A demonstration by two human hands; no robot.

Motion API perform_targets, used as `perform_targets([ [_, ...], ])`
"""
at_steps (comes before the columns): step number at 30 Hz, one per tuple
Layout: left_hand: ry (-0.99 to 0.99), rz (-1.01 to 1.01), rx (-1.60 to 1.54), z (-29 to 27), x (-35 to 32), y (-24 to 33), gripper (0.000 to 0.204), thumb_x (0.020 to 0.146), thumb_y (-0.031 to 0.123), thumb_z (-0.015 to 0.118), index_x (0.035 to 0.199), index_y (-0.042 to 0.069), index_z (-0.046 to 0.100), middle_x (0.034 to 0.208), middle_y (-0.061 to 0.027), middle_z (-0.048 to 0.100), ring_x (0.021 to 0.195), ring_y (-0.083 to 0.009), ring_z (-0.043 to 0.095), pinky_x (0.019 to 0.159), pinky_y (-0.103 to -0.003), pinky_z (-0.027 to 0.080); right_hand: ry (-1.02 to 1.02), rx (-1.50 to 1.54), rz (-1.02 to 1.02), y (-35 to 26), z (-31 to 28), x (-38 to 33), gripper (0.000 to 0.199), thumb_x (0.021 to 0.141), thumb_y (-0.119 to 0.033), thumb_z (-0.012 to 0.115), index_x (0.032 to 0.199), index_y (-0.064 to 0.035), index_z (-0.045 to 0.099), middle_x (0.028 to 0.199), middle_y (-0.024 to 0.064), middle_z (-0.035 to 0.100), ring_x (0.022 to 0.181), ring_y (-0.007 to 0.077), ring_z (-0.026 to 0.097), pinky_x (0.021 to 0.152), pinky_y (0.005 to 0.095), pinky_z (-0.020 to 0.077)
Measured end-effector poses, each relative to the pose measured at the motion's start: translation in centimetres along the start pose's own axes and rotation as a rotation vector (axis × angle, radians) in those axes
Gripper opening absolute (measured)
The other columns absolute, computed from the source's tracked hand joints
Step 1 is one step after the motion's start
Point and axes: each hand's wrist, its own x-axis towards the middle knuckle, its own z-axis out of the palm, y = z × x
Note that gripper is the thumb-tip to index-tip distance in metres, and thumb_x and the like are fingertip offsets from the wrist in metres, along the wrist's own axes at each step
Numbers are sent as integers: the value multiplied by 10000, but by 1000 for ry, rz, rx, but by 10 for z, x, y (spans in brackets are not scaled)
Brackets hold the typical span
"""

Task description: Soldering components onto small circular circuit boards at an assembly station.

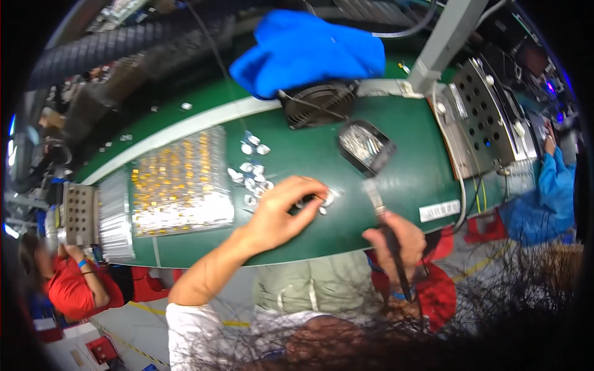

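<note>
My left hand [286, 210] reaches over the green bench, thumb and fingers curled together around small white parts [330, 199], partly hidden by the fingers. To its right, my right hand [402, 244] grips a slim tool [391, 242] with a long black handle. The tool's pale front end points away from me and is blurred, so its kind is unclear. Past that tip lies a black scoop-shaped tray [381, 162] of small metal pieces [364, 142]. Several white round parts [250, 179] are scattered just beyond my left hand.
Left on the green bench [297, 157] lies a clear tray [179, 179] with rows of yellow pieces. A black fan [318, 104] stands at the back under a blue cloth [309, 52]. Perforated metal boxes [479, 120] flank the bench. People sit at both sides.
</note>
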Motion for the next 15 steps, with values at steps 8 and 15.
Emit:
perform_targets([
  [8,139,-13,228,-71,-4,9,205,909,-59,724,1108,-13,744,1071,-145,757,971,-231,759,845,-348,605,-136,-190,20,24,4,35,553,784,17,851,1317,9,702,902,146,718,747,319,656,679,418,535],
  [15,325,-267,362,-199,64,-98,254,945,37,751,1188,-34,733,1089,-125,788,1050,-198,760,946,-324,604,15,186,-20,4,38,11,518,865,68,786,1366,-7,680,824,152,719,655,305,673,621,402,535],
])
